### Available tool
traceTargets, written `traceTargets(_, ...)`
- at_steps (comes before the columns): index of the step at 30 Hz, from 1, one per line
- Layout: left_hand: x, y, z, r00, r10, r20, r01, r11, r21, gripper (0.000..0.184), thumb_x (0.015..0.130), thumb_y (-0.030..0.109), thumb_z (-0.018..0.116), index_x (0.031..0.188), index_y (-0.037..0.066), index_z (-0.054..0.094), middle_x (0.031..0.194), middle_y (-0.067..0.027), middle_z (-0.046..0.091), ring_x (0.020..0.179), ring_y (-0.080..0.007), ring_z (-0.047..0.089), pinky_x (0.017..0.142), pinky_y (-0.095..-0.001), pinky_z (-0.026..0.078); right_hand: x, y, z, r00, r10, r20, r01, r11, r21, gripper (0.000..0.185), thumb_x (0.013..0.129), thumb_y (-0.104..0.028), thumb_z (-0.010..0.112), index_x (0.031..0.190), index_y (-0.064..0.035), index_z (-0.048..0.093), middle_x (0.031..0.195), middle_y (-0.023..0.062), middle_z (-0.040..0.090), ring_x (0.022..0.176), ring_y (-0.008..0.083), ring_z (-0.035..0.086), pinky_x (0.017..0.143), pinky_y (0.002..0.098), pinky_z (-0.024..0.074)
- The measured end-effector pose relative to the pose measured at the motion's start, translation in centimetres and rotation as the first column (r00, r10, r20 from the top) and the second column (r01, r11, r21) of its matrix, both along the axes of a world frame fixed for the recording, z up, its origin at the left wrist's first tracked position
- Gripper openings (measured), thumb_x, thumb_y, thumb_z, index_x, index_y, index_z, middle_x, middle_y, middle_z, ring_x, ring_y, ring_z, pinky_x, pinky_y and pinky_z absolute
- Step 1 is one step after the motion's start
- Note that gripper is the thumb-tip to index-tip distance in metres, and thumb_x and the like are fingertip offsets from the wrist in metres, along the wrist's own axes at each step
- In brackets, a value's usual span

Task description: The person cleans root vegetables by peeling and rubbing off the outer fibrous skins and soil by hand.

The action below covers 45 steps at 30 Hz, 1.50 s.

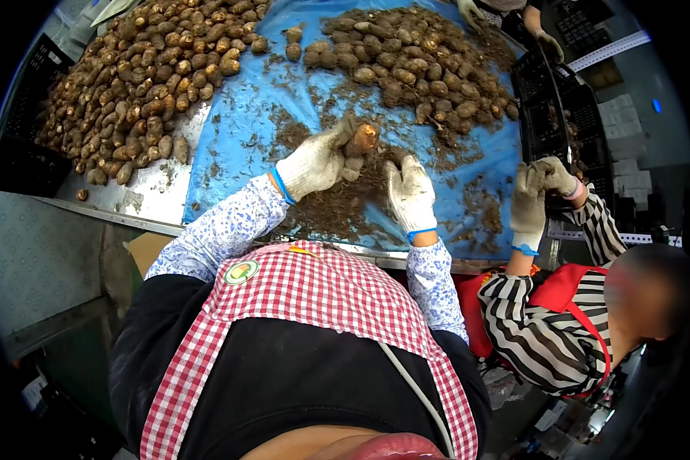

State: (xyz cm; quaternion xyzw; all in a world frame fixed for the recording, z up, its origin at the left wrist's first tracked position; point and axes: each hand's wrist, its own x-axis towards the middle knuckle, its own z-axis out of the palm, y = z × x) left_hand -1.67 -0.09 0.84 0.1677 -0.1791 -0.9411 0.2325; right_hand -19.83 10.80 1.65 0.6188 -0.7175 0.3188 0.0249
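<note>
My left hand [320, 159], in a soiled white knit glove with a blue cuff, is closed around a brown taro corm [363, 140]. The corm's orange-brown cut end points up and to the right. Just to the right is my gloved right hand [412, 192], its fingers drawn together near a dark fibrous clump [395, 156]; what it grips, if anything, I cannot make out. Beneath both hands, loose soil and root fibres [337, 211] cover part of a blue plastic sheet [234, 165].
A large heap of taros [161, 69] lies at the left on a metal tabletop [192, 138]. Another, dirtier heap [414, 65] sits at the back. Black crates [540, 96] line the right side. A co-worker in a striped top [529, 330] stands at the right; another person's gloved hands [548, 46] show at the back.
</note>
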Motion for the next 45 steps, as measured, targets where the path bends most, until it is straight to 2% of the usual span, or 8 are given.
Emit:
traceTargets(5,-0.9,1.8,1.2,0.984,0.07,0.165,0.066,0.717,-0.694,0.042,0.104,0.035,0.043,0.134,0.006,0.047,0.123,-0.0101,0.057,0.09,-0.0184,0.063,0.07,-0.0329,0.055,2.2,-0.4,3.3,0.954,0.092,0.284,-0.145,0.974,0.172,0.029,0.09,-0.028,0.067,0.088,0.0002,0.064,0.082,0.0199,0.064,0.079,0.0369,0.064,0.067,0.044,0.0496)
traceTargets(10,0.4,-0.7,-2.4,0.942,-0.17,-0.288,0.159,0.985,-0.06,0.042,0.102,0.04,0.045,0.132,0.01,0.049,0.124,-0.0114,0.057,0.096,-0.0223,0.064,0.077,-0.0404,0.056,2.3,-0.8,2.2,0.972,0.156,0.175,-0.171,0.982,0.078,0.02,0.088,-0.02,0.065,0.084,-0.0011,0.063,0.077,0.0192,0.064,0.072,0.0356,0.062,0.066,0.0425,0.0494)
traceTargets(13,0.4,1.1,3.8,0.988,0.103,0.116,-0.118,0.984,0.13,0.043,0.103,0.044,0.043,0.13,0.011,0.047,0.12,-0.0095,0.059,0.088,-0.0187,0.062,0.061,-0.028,0.046,0.2,-0.9,0.3,0.992,0.068,-0.109,-0.06,0.996,0.073,0.014,0.084,-0.014,0.065,0.075,-0.0034,0.063,0.07,0.0168,0.063,0.069,0.0355,0.062,0.065,0.042,0.0504)
traceTargets(33,1.2,0.6,2.8,0.987,-0.127,-0.103,0.147,0.964,0.22,0.043,0.106,0.035,0.036,0.139,0.01,0.045,0.102,-0.0086,0.057,0.056,-0.0103,0.042,0.045,-0.0229,0.036,-1.1,-0.4,2.0,0.991,0.05,0.128,-0.05,0.999,0.0,0.007,0.088,-0.005,0.062,0.092,-0.0028,0.067,0.078,0.0121,0.068,0.066,0.0246,0.064,0.064,0.0351,0.0537)
traceTargets(37,0.8,1.0,1.7,0.994,-0.095,-0.049,0.088,0.986,-0.142,0.047,0.102,0.022,0.045,0.146,0.008,0.037,0.111,-0.0066,0.056,0.066,-0.0092,0.045,0.055,-0.0209,0.041,0.1,0.4,3.2,0.755,0.038,0.654,-0.103,0.993,0.062,0.02,0.095,-0.011,0.059,0.111,-0.0002,0.064,0.095,0.0139,0.07,0.081,0.0188,0.068,0.072,0.0318,0.0537)
traceTargets(38,0.5,1.3,1.7,0.996,-0.015,0.089,0.074,0.691,-0.719,0.056,0.094,0.016,0.056,0.145,0.007,0.037,0.112,-0.0055,0.056,0.073,-0.009,0.051,0.061,-0.0222,0.047,0.8,0.9,3.8,0.57,0.016,0.822,-0.117,0.991,0.061,0.022,0.097,-0.015,0.058,0.11,0.0008,0.064,0.096,0.0104,0.07,0.082,0.0158,0.067,0.072,0.03,0.0527)
traceTargets(42,1.4,1.4,4.1,0.988,-0.127,0.086,0.15,0.917,-0.369,0.068,0.086,0.012,0.066,0.145,0.004,0.035,0.115,-0.0095,0.056,0.078,-0.011,0.057,0.066,-0.0246,0.055,1.3,1.7,3.6,0.532,-0.045,0.845,-0.061,0.994,0.092,0.027,0.095,-0.018,0.062,0.113,0.002,0.063,0.098,0.0092,0.069,0.087,0.0157,0.065,0.076,0.0305,0.0524)
traceTargets(45,1.0,0.9,3.6,0.946,0.036,0.322,0.237,0.599,-0.765,0.075,0.084,0.018,0.071,0.146,0.001,0.033,0.13,-0.0157,0.05,0.107,-0.0201,0.05,0.09,-0.0338,0.047,2.4,1.2,5.9,0.712,0.157,0.684,-0.304,0.947,0.1,0.035,0.099,-0.02,0.055,0.126,0.0034,0.056,0.118,0.0152,0.064,0.101,0.0193,0.063,0.085,0.0296,0.0524)
